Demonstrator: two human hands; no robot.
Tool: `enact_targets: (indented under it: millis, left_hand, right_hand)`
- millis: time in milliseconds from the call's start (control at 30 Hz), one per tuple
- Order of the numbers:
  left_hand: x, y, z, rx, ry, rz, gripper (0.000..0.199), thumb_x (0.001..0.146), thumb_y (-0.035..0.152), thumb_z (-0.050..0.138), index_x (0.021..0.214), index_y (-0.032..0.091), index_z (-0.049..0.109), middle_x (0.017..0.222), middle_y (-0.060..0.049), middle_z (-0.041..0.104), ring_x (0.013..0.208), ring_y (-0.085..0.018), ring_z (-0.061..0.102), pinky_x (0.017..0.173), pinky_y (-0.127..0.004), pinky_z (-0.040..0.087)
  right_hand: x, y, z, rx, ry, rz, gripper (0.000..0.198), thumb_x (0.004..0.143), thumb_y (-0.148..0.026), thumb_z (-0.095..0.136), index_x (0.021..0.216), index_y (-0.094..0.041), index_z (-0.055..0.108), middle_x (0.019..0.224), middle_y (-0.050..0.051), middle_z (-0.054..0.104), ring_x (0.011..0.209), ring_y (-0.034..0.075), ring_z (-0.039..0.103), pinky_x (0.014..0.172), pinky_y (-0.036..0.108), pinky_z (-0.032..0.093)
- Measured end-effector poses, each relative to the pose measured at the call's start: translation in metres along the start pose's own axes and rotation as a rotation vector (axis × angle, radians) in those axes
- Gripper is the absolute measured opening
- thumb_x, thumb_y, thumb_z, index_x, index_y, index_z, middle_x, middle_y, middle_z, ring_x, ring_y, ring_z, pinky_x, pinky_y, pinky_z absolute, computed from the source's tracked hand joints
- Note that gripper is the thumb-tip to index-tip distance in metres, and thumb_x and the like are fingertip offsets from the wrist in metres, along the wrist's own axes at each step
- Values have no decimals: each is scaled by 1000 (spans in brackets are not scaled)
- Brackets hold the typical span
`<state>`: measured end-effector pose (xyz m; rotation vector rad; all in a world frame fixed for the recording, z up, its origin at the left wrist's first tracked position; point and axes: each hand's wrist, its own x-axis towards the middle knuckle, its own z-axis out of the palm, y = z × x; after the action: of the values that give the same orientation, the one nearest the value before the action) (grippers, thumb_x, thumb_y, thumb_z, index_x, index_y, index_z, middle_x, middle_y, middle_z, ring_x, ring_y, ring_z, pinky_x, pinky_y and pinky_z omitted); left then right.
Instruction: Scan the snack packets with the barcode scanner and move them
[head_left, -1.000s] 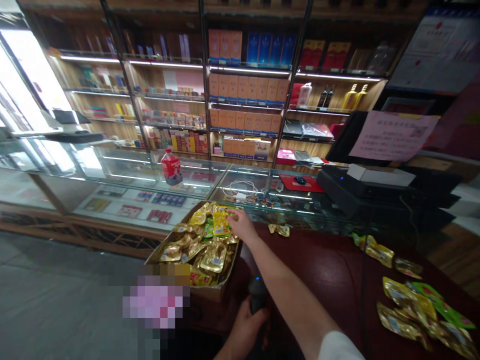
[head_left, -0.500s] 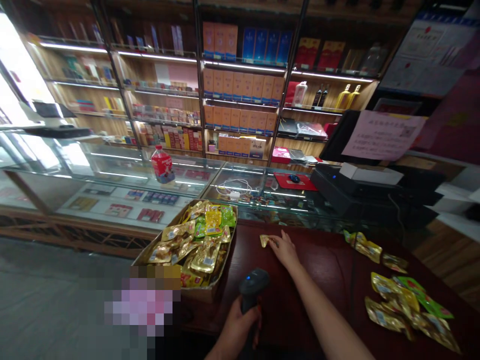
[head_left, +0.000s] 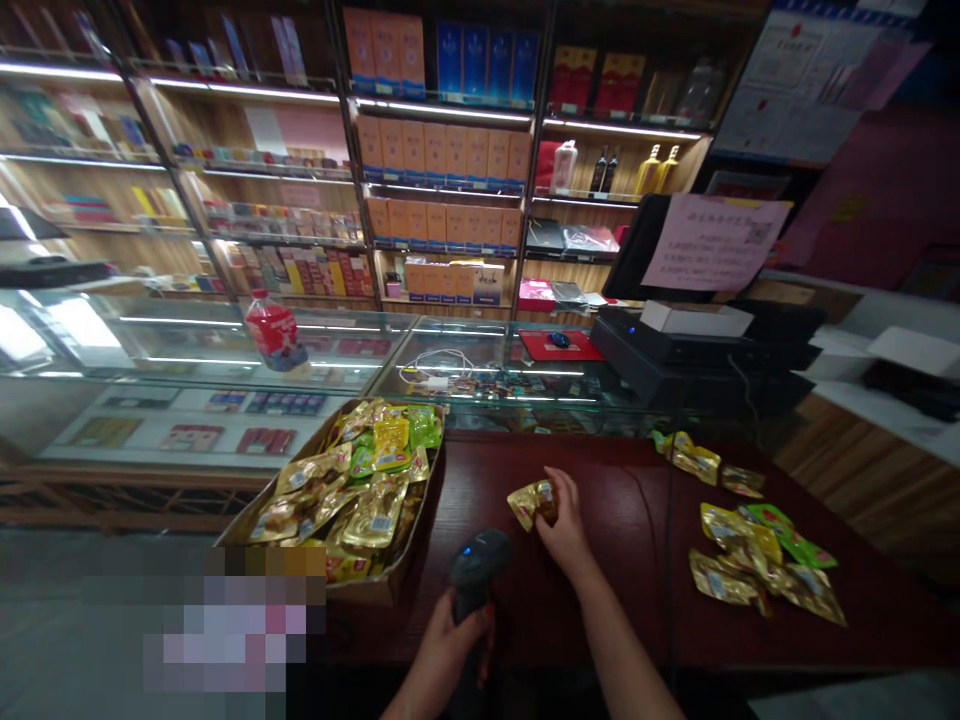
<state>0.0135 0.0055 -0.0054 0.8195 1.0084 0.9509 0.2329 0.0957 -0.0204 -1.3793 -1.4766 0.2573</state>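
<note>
My left hand (head_left: 450,640) is wrapped round the handle of a dark barcode scanner (head_left: 480,558), its head tilted up with a small blue light on. Just right of it, my right hand (head_left: 562,515) grips a gold snack packet (head_left: 531,502) by one end, above the dark red table (head_left: 480,480). To the left, a cardboard box (head_left: 405,575) holds many gold, yellow and green snack packets (head_left: 379,510). More loose packets (head_left: 739,545) lie on the table's right side.
A glass display counter (head_left: 345,375) runs behind the table, bearing a red-labelled bottle (head_left: 274,330), a white cable (head_left: 435,370) and a mouse (head_left: 559,340) on a red mat. A monitor (head_left: 637,245) stands at right. A black cable (head_left: 670,560) crosses the table.
The packet in my right hand has come nearer and turned, so more of it shows. The scanner stays in my left hand. My view has shifted to the right.
</note>
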Motion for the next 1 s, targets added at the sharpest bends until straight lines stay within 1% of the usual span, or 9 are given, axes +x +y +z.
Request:
enact_targets:
  millis: [100,200,267,367,400,567,767,900,1000]
  left_hand:
    - [2,-4,-2,-5,-12,12,49,61,58,79,76,19,52,47,5,57,29,-7,43,29,-18,35]
    - [4,-12,-6,-8,0,19,52,57,59,80,77,18,54,46,5,56,28,-8,42,28,-19,36]
    - [4,-17,-8,-6,-1,40,52,59,59,79,79,17,56,46,4,56,28,-8,43,28,-19,36]
    - [4,-21,-8,-9,-15,74,50,62,58,78,81,16,58,45,4,56,28,-8,42,28,-19,36]
    - [5,-21,-7,-10,-7,74,50,62,57,78,81,16,58,44,5,55,28,-8,42,28,-19,36]
    - [5,-19,-1,-13,60,61,46,61,53,79,80,17,57,44,6,53,28,-8,41,27,-19,35]
    - [3,-15,3,3,48,58,39,68,48,77,83,17,58,45,7,53,28,-8,42,29,-19,35]
    - [3,-15,2,3,49,56,41,67,49,77,83,17,58,43,8,52,27,-8,41,28,-19,35]
    - [3,-16,1,-4,39,67,43,66,51,77,83,17,58,43,8,52,28,-8,41,28,-19,35]
  right_hand:
    - [-2,-6,-3,-26,-85,-38,88,73,-5,51,152,-29,23,159,8,19,145,25,31,119,48,31]
    - [-5,-10,-3,-19,-126,-63,95,75,-4,50,156,-32,8,164,7,5,143,25,36,117,47,35]
    - [-6,-11,-2,-14,-118,-101,94,78,-4,50,156,-30,6,164,10,5,144,27,35,117,49,34]
    - [-7,-10,-1,-12,-116,-147,93,79,-3,51,157,-27,7,165,11,7,149,29,23,119,52,31]
    - [-7,-9,0,-12,-122,-153,93,79,-2,51,157,-27,6,165,11,7,149,29,23,119,52,31]
    - [-8,-14,0,-34,-170,-170,93,80,0,47,157,-31,5,165,10,8,146,28,31,118,51,33]
    - [-2,-37,-16,-64,-338,-168,97,78,5,46,155,-38,6,165,7,10,145,23,34,118,48,35]
    - [5,-46,-30,-133,-430,-228,102,75,7,46,155,-40,4,166,5,10,148,23,27,119,50,31]
    - [8,-50,-36,-159,-506,-239,105,73,9,44,156,-38,0,166,6,8,148,22,28,119,49,31]
